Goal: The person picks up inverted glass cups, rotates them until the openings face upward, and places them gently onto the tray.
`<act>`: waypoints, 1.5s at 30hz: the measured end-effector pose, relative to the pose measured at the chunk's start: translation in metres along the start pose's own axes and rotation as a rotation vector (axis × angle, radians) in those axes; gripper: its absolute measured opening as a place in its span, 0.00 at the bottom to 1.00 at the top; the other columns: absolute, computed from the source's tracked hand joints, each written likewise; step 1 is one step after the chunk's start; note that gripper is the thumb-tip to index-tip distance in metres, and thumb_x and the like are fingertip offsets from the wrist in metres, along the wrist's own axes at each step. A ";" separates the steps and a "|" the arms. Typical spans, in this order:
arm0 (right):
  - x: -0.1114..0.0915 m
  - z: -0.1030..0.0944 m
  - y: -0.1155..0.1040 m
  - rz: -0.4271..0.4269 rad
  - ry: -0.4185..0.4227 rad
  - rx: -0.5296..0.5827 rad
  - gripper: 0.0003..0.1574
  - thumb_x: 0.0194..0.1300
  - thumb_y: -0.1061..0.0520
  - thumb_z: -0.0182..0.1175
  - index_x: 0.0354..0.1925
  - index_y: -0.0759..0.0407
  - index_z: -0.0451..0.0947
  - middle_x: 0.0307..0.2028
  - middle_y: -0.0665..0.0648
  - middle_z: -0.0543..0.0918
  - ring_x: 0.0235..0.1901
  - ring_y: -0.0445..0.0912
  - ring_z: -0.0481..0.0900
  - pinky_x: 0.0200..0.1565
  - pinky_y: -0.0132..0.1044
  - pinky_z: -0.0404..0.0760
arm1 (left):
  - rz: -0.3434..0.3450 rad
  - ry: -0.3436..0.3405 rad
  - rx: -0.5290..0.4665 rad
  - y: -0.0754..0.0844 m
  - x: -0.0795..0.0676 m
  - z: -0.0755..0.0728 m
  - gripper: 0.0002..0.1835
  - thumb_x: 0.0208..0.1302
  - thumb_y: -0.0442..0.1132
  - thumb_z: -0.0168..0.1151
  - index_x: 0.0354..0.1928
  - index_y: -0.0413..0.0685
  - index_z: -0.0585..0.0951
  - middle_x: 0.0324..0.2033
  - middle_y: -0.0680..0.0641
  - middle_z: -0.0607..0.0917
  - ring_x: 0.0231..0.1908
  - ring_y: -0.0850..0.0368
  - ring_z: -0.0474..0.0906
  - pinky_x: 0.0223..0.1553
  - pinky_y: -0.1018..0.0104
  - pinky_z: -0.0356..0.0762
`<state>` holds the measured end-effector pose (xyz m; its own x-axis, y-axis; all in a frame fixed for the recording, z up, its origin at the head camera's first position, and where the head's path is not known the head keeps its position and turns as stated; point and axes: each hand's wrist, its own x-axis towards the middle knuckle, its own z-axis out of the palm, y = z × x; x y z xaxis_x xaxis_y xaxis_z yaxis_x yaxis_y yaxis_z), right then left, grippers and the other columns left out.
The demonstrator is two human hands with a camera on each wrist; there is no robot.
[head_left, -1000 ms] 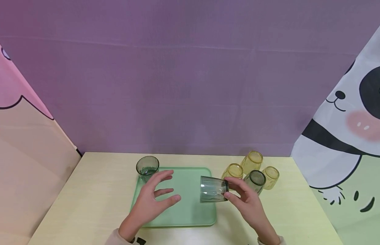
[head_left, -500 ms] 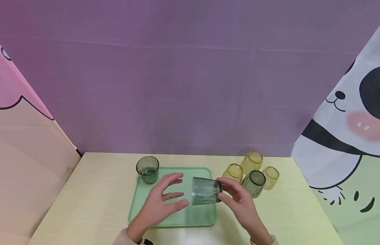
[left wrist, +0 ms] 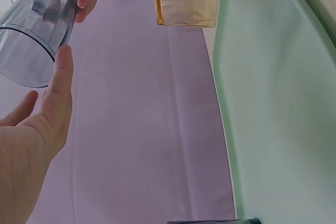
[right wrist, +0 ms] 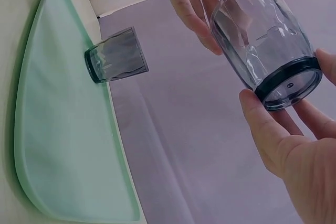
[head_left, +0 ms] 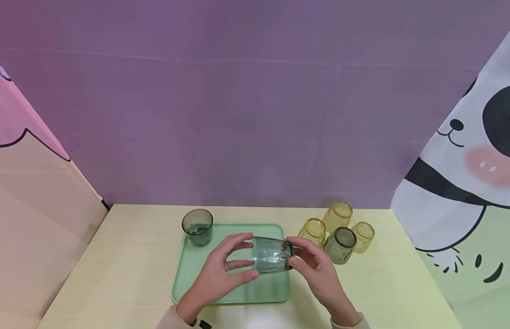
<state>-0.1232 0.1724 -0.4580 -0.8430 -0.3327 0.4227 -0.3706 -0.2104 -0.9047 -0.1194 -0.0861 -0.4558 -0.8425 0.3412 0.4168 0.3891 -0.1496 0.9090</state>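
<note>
A grey-green tinted drinking glass [head_left: 272, 256] is held on its side above the tray, its mouth toward the left. My right hand [head_left: 318, 272] grips it by the thick dark base [right wrist: 289, 83], thumb and fingers on either side. My left hand [head_left: 222, 267] is at the mouth end, its fingers and thumb spread about the rim. In the left wrist view, one digit [left wrist: 62, 72] of that hand overlaps the glass's side near the rim. The green tray [head_left: 234, 292] lies below. A second grey-green glass [head_left: 198, 234] stands upright at the tray's back left corner.
Right of the tray, a grey-green glass [head_left: 340, 246] stands upside down beside yellow ones: a front left glass [head_left: 313, 232], a back glass [head_left: 338, 218] and a right glass [head_left: 363, 237]. A purple cloth [head_left: 255, 114] hangs behind the pale table [head_left: 127, 256].
My right hand has brought the sideways glass left over the tray. My left hand has moved right until its fingertips came up to the rim. The other glasses stayed put.
</note>
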 end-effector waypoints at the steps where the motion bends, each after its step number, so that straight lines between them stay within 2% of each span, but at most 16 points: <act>1: 0.000 0.000 0.000 0.001 -0.001 0.005 0.25 0.70 0.75 0.54 0.63 0.76 0.67 0.56 0.68 0.77 0.55 0.50 0.78 0.49 0.41 0.83 | 0.004 -0.004 -0.004 -0.001 0.000 0.000 0.36 0.58 0.27 0.73 0.69 0.48 0.72 0.63 0.37 0.70 0.60 0.49 0.74 0.47 0.53 0.83; 9: 0.000 0.000 0.003 0.011 -0.014 0.041 0.24 0.71 0.75 0.53 0.63 0.77 0.67 0.56 0.67 0.77 0.55 0.48 0.79 0.50 0.43 0.83 | -0.005 0.001 -0.012 -0.001 0.001 0.001 0.36 0.58 0.28 0.73 0.68 0.48 0.72 0.62 0.38 0.71 0.58 0.46 0.75 0.47 0.53 0.84; 19: 0.000 0.001 0.001 0.068 0.000 -0.006 0.24 0.71 0.73 0.54 0.64 0.73 0.68 0.57 0.70 0.76 0.56 0.48 0.77 0.52 0.42 0.82 | -0.001 0.012 -0.002 -0.002 0.002 0.002 0.34 0.58 0.29 0.73 0.67 0.48 0.73 0.60 0.40 0.73 0.56 0.36 0.74 0.46 0.53 0.84; 24: 0.001 0.001 0.000 0.060 -0.003 -0.036 0.25 0.71 0.72 0.54 0.65 0.72 0.68 0.58 0.70 0.75 0.56 0.49 0.77 0.52 0.39 0.81 | -0.036 0.025 0.008 0.000 0.003 0.001 0.35 0.57 0.31 0.75 0.67 0.51 0.74 0.60 0.41 0.73 0.57 0.38 0.74 0.46 0.52 0.84; 29: 0.002 0.000 -0.001 0.056 -0.002 -0.069 0.25 0.71 0.72 0.55 0.65 0.72 0.69 0.59 0.70 0.74 0.58 0.51 0.76 0.53 0.39 0.81 | -0.033 0.020 0.024 0.001 0.006 -0.001 0.35 0.56 0.31 0.76 0.66 0.49 0.74 0.60 0.40 0.73 0.57 0.43 0.74 0.46 0.53 0.84; 34: 0.002 -0.004 -0.004 0.056 0.006 -0.075 0.25 0.70 0.72 0.56 0.64 0.74 0.68 0.60 0.70 0.73 0.59 0.53 0.76 0.54 0.45 0.82 | -0.060 0.041 0.089 0.005 0.010 -0.007 0.35 0.54 0.34 0.78 0.65 0.54 0.75 0.59 0.43 0.75 0.56 0.47 0.75 0.47 0.54 0.84; 38: 0.001 -0.010 -0.006 0.070 0.009 -0.074 0.26 0.70 0.72 0.57 0.64 0.74 0.67 0.62 0.68 0.72 0.60 0.65 0.72 0.55 0.51 0.80 | -0.095 0.070 0.192 0.010 0.017 -0.014 0.35 0.53 0.39 0.79 0.64 0.56 0.76 0.58 0.47 0.76 0.53 0.46 0.77 0.46 0.55 0.84; 41: 0.000 -0.017 -0.008 0.090 0.024 -0.111 0.26 0.70 0.70 0.59 0.64 0.72 0.68 0.62 0.66 0.73 0.60 0.70 0.70 0.55 0.51 0.79 | -0.118 0.087 0.274 0.013 0.022 -0.020 0.35 0.52 0.41 0.80 0.64 0.55 0.77 0.57 0.49 0.77 0.50 0.49 0.79 0.44 0.57 0.85; 45: -0.001 -0.025 -0.011 0.106 0.048 -0.212 0.27 0.68 0.69 0.61 0.64 0.70 0.70 0.61 0.67 0.74 0.59 0.63 0.74 0.55 0.45 0.81 | -0.147 0.104 0.371 0.013 0.030 -0.026 0.35 0.51 0.43 0.80 0.63 0.54 0.78 0.56 0.49 0.78 0.45 0.52 0.80 0.42 0.58 0.85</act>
<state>-0.1282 0.1984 -0.4501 -0.8972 -0.2972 0.3267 -0.3487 0.0227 -0.9370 -0.1488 -0.1018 -0.4313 -0.9249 0.2353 0.2985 0.3537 0.2452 0.9026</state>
